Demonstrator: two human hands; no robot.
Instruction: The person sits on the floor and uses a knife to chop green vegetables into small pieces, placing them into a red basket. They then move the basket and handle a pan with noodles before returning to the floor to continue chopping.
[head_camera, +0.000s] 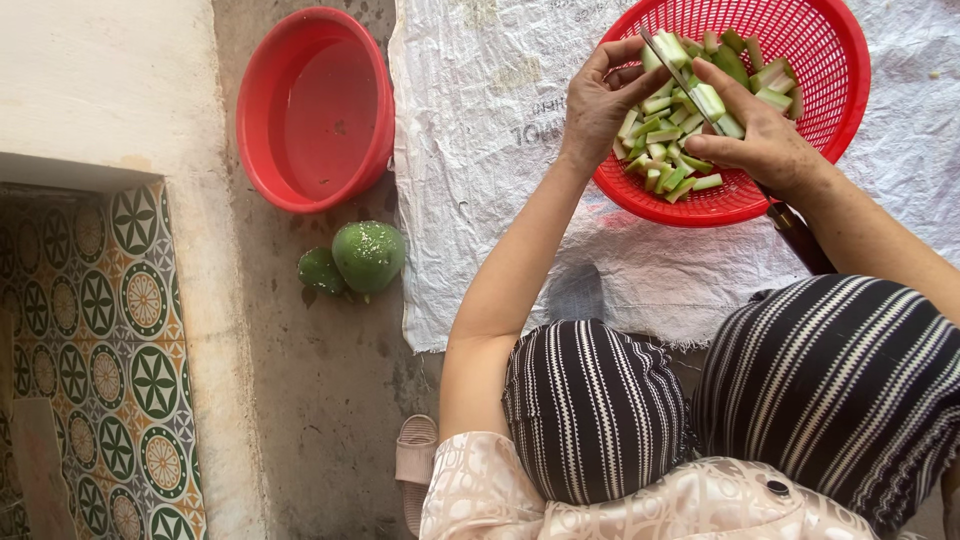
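Observation:
A red perforated basket (830, 60) on a white woven sack holds several cut green-and-white fruit strips (672, 150). Over it, my right hand (760, 135) grips a knife (685, 75) whose dark handle sticks out below my wrist and whose blade slants up to the left. My left hand (600, 95) pinches a fruit piece (668, 48) against the blade, at the basket's left rim.
A red basin (315, 110) with water stands on the concrete floor to the left. Two whole green fruits (368, 255) lie just below it. The white sack (480, 150) spreads under the basket. Patterned tiles (110, 330) lie lower, far left. My knees in striped trousers (590, 410) fill the bottom.

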